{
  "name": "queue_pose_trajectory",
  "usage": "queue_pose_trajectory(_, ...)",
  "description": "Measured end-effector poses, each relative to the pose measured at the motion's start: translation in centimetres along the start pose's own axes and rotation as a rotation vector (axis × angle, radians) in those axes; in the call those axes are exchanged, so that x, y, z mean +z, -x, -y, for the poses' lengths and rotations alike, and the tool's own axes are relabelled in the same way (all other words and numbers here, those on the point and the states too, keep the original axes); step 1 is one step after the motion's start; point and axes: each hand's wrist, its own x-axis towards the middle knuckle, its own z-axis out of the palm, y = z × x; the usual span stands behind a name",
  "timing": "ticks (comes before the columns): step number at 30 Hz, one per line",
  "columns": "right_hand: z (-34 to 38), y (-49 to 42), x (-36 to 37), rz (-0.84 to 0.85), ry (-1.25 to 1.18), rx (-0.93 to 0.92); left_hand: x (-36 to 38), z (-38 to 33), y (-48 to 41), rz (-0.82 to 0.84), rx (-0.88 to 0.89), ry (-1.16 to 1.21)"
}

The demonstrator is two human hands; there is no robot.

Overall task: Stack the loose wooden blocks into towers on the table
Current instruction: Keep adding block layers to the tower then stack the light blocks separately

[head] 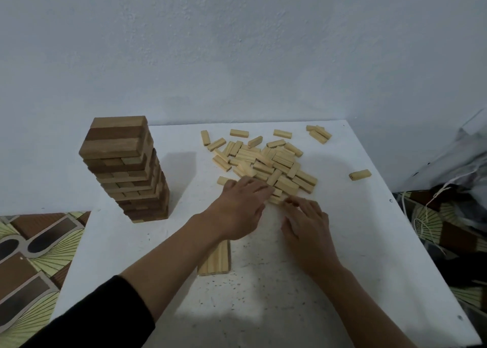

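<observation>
A heap of several pale loose wooden blocks (268, 160) lies at the back middle of the white table (369, 242). A tall tower of darker brown blocks (126, 168) stands at the table's left. A flat row of pale blocks (216, 259) lies near the middle, partly hidden under my left forearm. My left hand (239, 208) lies palm down at the heap's near edge, its fingers stretched over the blocks. My right hand (307, 223) is beside it, fingertips curled at the small blocks at the heap's front; whether it pinches one is unclear.
One stray block (360, 175) lies alone at the right, and a few more (319, 133) sit at the back right corner. A pale wall rises behind the table. Patterned floor shows at the left, dark cloth and string (432, 215) at the right.
</observation>
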Motion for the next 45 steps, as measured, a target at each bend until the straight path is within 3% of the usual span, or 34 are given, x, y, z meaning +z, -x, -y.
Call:
queue_pose_trajectory(5, -0.1, 0.2, -0.8, 0.038, -0.187, 0.017, 0.7, -0.3, 0.2, 0.017, 0.044, -0.064)
queue_pose_trajectory(10, 0.9, -0.4, -0.8, 0.106, -0.216, -0.111, 1.1, 1.5, 2.2, -0.027, 0.045, -0.079)
queue_pose_trajectory(16, 0.6, -2.2, -0.5, -0.067, -0.081, -0.028, 0.3, 3.4, 3.9, -0.056, 0.003, -0.099)
queue_pose_trajectory(22, 0.0, -2.3, 0.8, -0.039, 0.025, -0.02, 0.7, 3.9, 4.7, -0.137, -0.014, 0.022)
queue_pose_trajectory(27, 1.4, -2.2, 1.2, -0.07, -0.029, -0.073, 0.6, 3.5, 4.3, -0.138, -0.177, 0.061)
queue_pose_trajectory(34, 2.9, -3.7, 1.5, 0.008, -0.197, -0.164, -0.5, 4.5, 1.9, -0.079, -0.121, 0.068)
queue_pose_trajectory(39, 3.1, -4.0, 1.6, 0.039, -0.273, -0.193, -0.3, 4.5, 2.0, -0.107, -0.106, 0.288)
queue_pose_trajectory(45, 2.6, -2.6, 1.3, 0.007, -0.361, -0.2, 0.1, 4.1, 3.0, -0.082, -0.121, 0.32)
